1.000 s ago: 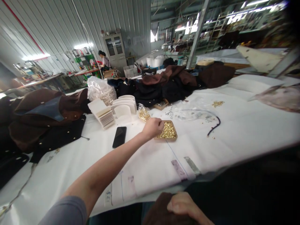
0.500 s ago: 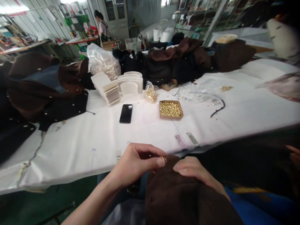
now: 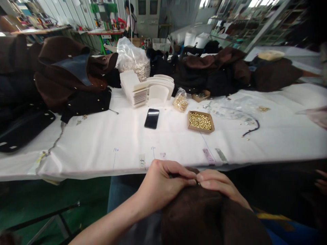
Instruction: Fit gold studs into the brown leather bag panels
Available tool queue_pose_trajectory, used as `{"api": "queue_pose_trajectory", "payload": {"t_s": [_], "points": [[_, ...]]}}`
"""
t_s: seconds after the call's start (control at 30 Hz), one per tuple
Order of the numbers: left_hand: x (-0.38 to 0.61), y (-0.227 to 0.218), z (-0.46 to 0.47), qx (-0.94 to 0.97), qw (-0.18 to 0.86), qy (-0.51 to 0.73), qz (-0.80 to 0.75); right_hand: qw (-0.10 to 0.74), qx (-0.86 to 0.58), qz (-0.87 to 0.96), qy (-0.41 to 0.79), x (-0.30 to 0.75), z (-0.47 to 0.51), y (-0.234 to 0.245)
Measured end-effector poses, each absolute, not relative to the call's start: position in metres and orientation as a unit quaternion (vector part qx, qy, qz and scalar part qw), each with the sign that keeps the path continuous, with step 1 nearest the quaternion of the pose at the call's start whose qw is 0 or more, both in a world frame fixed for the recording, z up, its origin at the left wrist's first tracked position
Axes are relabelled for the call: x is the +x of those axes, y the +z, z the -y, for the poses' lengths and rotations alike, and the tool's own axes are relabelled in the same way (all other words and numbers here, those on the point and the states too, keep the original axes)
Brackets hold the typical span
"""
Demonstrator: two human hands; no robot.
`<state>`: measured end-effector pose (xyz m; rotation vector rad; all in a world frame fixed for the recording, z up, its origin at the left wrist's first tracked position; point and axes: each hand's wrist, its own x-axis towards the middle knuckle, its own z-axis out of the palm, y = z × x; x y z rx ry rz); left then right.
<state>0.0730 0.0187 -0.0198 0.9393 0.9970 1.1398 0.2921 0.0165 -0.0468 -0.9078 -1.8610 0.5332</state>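
Observation:
My left hand (image 3: pixel 163 183) and my right hand (image 3: pixel 219 185) meet fingertip to fingertip on a dark brown garment (image 3: pixel 204 217) in my lap, below the table's front edge. The left thumb and forefinger are closed in a pinch against the fabric; what they hold is hidden. The right hand's fingers curl over the garment and press on it. A small cardboard tray of gold studs (image 3: pixel 200 121) sits on the white table (image 3: pixel 114 136), beyond both hands.
A black phone (image 3: pixel 152 118), a clear bag of studs (image 3: pixel 180 101) and stacked white cards (image 3: pixel 136 90) lie mid-table. Brown and black garments (image 3: pixel 63 78) are piled left and along the back. A black cord (image 3: pixel 251 131) lies right. Another person's fingers (image 3: pixel 320 180) show at the right edge.
My left hand left the stud tray and came back to my lap with a small gold piece, then closed against my right hand on the brown garment. The view tilted down.

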Motion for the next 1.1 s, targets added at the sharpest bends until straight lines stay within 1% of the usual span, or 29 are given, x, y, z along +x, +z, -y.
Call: {"api": "queue_pose_trajectory", "payload": {"t_s": [0.2,0.4,0.57,0.77,0.9,1.0,1.1], "points": [[0.067,-0.011,-0.015,0.486,0.585,0.497,-0.418,0.462,-0.369,0.773,0.231,0.306,-0.021,-0.055],[0.064,-0.001,-0.01,0.522,0.569,0.472,-0.425,0.424,-0.376,0.785,0.25,0.328,-0.025,-0.068],[0.06,0.005,-0.009,0.559,0.562,0.456,-0.405,0.368,-0.278,0.847,0.264,0.345,-0.041,-0.061],[0.059,0.005,-0.007,0.55,0.574,0.455,-0.4,0.381,-0.311,0.829,0.267,0.347,-0.038,-0.06],[0.057,0.005,-0.005,0.556,0.571,0.462,-0.389,0.377,-0.343,0.813,0.281,0.351,-0.038,-0.06],[0.052,0.012,-0.004,0.596,0.544,0.456,-0.376,0.382,-0.346,0.807,0.287,0.349,-0.034,-0.059],[0.046,0.023,-0.002,0.664,0.489,0.444,-0.349,0.405,-0.394,0.782,0.263,0.336,-0.02,-0.057]]}}
